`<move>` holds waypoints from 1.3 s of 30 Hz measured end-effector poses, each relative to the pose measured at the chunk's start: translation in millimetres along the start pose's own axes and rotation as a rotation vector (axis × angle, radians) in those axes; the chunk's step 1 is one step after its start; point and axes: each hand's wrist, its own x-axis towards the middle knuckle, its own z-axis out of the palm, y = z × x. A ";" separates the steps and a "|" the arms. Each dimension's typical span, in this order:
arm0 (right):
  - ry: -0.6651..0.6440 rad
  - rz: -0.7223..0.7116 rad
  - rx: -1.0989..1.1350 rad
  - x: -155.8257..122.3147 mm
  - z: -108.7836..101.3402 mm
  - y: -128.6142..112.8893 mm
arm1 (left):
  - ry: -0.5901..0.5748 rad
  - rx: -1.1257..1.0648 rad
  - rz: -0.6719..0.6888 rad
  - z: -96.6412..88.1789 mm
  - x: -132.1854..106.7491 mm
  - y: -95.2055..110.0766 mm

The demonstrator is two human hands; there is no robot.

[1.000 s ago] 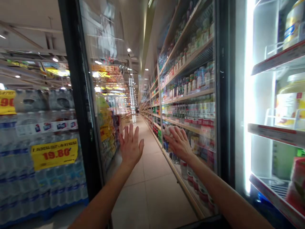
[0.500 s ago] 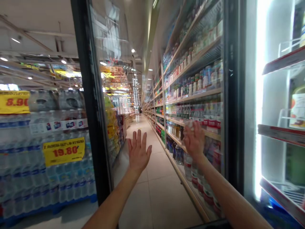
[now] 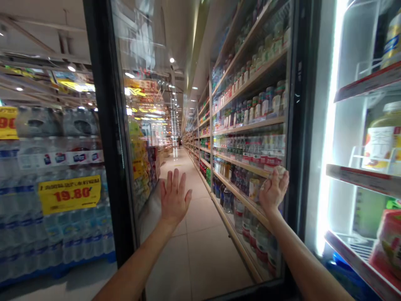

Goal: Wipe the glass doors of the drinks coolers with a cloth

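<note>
Across the middle of the frame stands the largest thing in view, a tall black-framed glass door [image 3: 194, 125]; rows of bottles on shelves [image 3: 250, 126] show in or through its pane, and which of the two cannot be told. Filling the left side is a stack of bottled drinks [image 3: 59, 230] with a yellow price sign [image 3: 69, 195] on its front. Along the right edge is a brightly lit cooler [image 3: 347, 125] with more drinks on its racks.

At lower centre the person's left hand [image 3: 173, 203] is spread flat before the pane, fingers straight and slightly parted, with nothing visible in its grasp; it looks to rest on the glass. Right of centre, near the door's right upright, the right hand [image 3: 271, 195] has its fingers bent over a crumpled white cloth [image 3: 280, 169], smallest of all, which shows above and beside the fingertips against the pane.

The step in hand appears to be rubbing the glass, with the stroke close to its right border. A further stroke would seem to call for even pressure through the cloth, a turn inward from the upright, and the left hand kept clear.
</note>
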 end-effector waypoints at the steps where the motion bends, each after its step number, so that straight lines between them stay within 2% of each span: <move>1: -0.028 -0.021 0.018 -7.1 -1.9 -6.9 | -0.006 -0.007 -0.001 -0.1 -0.7 0.3; 2: -0.086 -0.104 0.055 -16.4 -4.0 -17.8 | -0.010 -0.009 -0.001 -0.4 -2.0 0.5; 5: -0.300 -0.486 0.190 -44.1 -8.6 -50.8 | -0.027 0.014 0.017 -2.3 -11.6 0.0; 6: -0.330 -0.560 0.208 -48.6 -9.0 -54.3 | -0.033 0.025 0.030 -3.1 -17.3 -0.6; 7: -0.326 -0.575 0.203 -49.6 -8.7 -52.1 | -0.039 0.036 0.046 -3.8 -24.0 -1.3; 8: -0.288 -0.528 0.178 -47.4 -7.9 -44.7 | -0.046 0.043 0.065 -4.2 -31.4 -2.1; 9: -0.222 -0.422 0.140 -42.7 -6.5 -33.8 | -0.054 0.048 0.081 -4.4 -38.7 -2.7; 11: -0.070 -0.144 0.057 -30.9 -3.6 -12.0 | -0.066 0.061 0.099 -3.7 -51.2 -3.1; 13: 0.004 0.009 0.023 -24.7 -1.7 -5.1 | -0.061 0.079 0.093 -2.3 -58.4 -2.1; 15: -0.044 -0.075 0.055 -29.8 -2.1 -18.2 | -0.050 0.092 0.088 -1.3 -60.3 -0.8; 18: -0.223 -0.410 0.145 -46.9 -5.3 -47.5 | -0.052 0.099 0.090 -1.8 -58.7 -0.2; 20: -0.288 -0.524 0.167 -50.6 -6.7 -49.2 | -0.079 0.099 0.081 -2.7 -58.1 -0.5; 22: -0.243 -0.452 0.144 -44.7 -6.3 -33.1 | -0.109 0.079 0.065 -3.1 -58.6 -0.7; 25: -0.070 -0.129 0.044 -32.6 -5.3 -7.9 | -0.123 0.019 0.040 -2.1 -60.1 0.5; 26: -0.041 -0.068 0.022 -32.4 -5.8 -7.1 | -0.120 0.009 0.033 -1.6 -60.3 1.1; 27: -0.045 -0.066 0.020 -35.3 -6.9 -11.1 | -0.111 0.004 0.030 -1.2 -60.3 1.8; 28: -0.079 -0.126 0.039 -41.0 -8.6 -18.9 | -0.096 0.003 0.032 -1.0 -60.1 2.4; 31: -0.301 -0.511 0.167 -63.3 -14.7 -46.3 | -0.043 0.009 0.051 -1.6 -58.5 3.1; 33: -0.371 -0.648 0.210 -69.8 -17.2 -49.6 | -0.022 0.014 0.066 -2.5 -57.5 2.6; 34: -0.353 -0.623 0.200 -68.8 -17.6 -44.9 | -0.022 0.019 0.074 -2.8 -57.3 2.2; 35: -0.303 -0.537 0.172 -65.7 -17.5 -37.4 | -0.021 0.023 0.083 -3.0 -57.2 1.8; 37: -0.180 -0.286 0.093 -57.8 -17.0 -21.8 | -0.020 0.028 0.097 -2.8 -57.6 0.9; 39: -0.119 -0.127 0.050 -55.7 -17.7 -16.1 | -0.019 0.038 0.105 -2.0 -58.3 0.2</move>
